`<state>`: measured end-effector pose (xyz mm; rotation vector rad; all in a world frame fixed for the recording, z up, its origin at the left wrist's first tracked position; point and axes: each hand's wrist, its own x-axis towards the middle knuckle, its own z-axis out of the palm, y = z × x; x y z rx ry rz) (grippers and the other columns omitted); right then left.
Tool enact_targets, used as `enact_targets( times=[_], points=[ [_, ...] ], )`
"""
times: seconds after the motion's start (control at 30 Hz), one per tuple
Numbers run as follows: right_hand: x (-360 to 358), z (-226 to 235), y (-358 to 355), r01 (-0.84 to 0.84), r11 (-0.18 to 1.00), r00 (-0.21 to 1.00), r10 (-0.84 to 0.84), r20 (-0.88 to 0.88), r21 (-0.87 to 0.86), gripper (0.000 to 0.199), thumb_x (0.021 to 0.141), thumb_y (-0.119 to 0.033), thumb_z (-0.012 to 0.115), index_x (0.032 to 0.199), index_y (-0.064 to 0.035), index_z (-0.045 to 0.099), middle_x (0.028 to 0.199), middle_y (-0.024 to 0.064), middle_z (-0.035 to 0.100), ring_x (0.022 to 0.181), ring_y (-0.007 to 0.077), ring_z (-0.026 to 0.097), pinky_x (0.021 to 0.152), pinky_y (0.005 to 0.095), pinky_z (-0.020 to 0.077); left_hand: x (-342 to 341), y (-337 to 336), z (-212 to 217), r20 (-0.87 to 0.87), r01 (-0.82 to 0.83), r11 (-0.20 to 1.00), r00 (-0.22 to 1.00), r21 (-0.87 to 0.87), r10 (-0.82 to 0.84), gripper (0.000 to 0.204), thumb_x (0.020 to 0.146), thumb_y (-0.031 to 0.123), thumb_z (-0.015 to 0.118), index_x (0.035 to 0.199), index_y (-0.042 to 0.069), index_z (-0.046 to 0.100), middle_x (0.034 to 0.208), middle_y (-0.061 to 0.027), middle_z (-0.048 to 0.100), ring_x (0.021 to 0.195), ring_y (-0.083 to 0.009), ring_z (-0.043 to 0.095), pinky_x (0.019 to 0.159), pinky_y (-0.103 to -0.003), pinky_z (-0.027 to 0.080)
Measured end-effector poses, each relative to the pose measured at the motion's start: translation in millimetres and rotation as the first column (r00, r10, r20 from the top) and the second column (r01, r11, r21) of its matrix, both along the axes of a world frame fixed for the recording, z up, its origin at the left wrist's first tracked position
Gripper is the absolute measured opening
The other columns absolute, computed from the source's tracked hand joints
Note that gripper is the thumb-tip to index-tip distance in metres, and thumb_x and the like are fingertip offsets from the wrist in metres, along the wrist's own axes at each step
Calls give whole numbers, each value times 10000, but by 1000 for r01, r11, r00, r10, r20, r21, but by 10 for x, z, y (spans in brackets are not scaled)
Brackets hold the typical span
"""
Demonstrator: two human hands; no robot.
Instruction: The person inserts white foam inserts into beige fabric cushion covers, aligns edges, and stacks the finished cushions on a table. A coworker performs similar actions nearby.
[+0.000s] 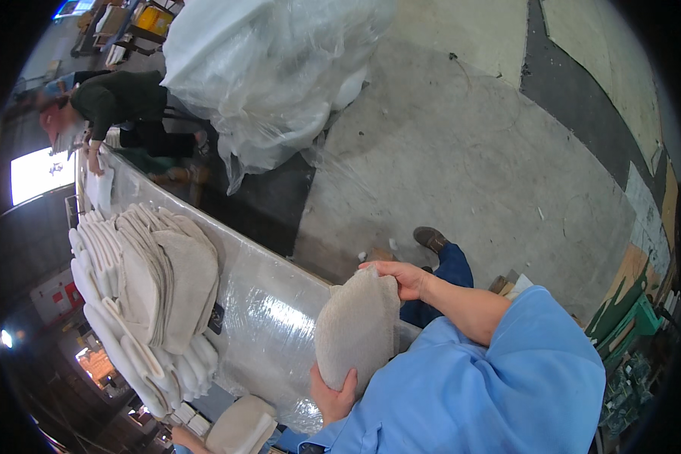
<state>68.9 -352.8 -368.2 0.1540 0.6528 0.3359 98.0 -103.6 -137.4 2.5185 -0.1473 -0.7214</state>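
Two hands hold a beige pad (pixel 356 329) up between them.
The left hand (pixel 333 395) is bent round the pad's lower end, with the thumb on the front and some fingers hidden. The right hand (pixel 398 278) is closed on the top edge, with its fingertips along the rim. The pad is right there between the fingers, over the near side of a table (pixel 261 303) with shiny clear plastic on it. Left of the fingers is a big pile of beige pads (pixel 181 280) and white pads (pixel 121 344). Down and left of the left hand, another person's hand (pixel 188 440) is beside one more pad (pixel 234 428). Far up from the fingers is a big plastic-wrapped bundle (pixel 280 72); a person in a dark top (pixel 125 102) bends over to its left.
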Motion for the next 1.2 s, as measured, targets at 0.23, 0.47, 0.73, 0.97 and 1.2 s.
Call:
enact_targets(
  times=[0.23,0.47,0.73,0.97,1.2],
  points=[
    [105,-436,299,-185,945,978,152,-140,-269,66,1014,-114,658,1041,-68,696,955,44,715,826,176,698,738,372,596,7,-2,9,-24,-27,999,999,-48,25,667,782,176,888,1330,-37,573,1166,-238,697,1060,-326,691,940,-434,542],
    [-131,-834,199,-403,752,876,153,-457,-521,63,983,-93,728,1003,-42,697,837,20,675,692,137,633,612,296,550,20,-27,61,-65,-67,997,996,-28,65,683,780,182,896,1335,-48,570,1136,-232,712,1035,-315,702,925,-429,551],
    [-27,-100,-307,-208,869,973,229,-9,-448,103,1003,-122,727,1083,-58,739,914,27,707,839,152,652,819,325,543,33,-54,48,-47,-50,998,998,-44,48,672,791,186,890,1338,-43,572,1142,-238,712,1042,-319,702,923,-423,547],
    [86,-432,-331,-283,651,949,85,-303,-704,117,992,-156,738,944,-50,749,829,11,681,709,116,598,659,303,502,-57,-130,138,-77,-35,999,996,-38,32,687,815,197,869,1386,-30,562,1235,-245,689,1148,-320,674,987,-431,522],
    [1081,1325,-494,242,277,754,550,360,-930,153,972,-170,758,1097,-95,805,1121,49,715,944,141,647,782,312,526,8,114,-267,-402,-386,693,903,-609,150,500,1079,240,583,1488,-41,527,1363,-173,667,1266,-297,629,1134,-395,451]
  ],
)
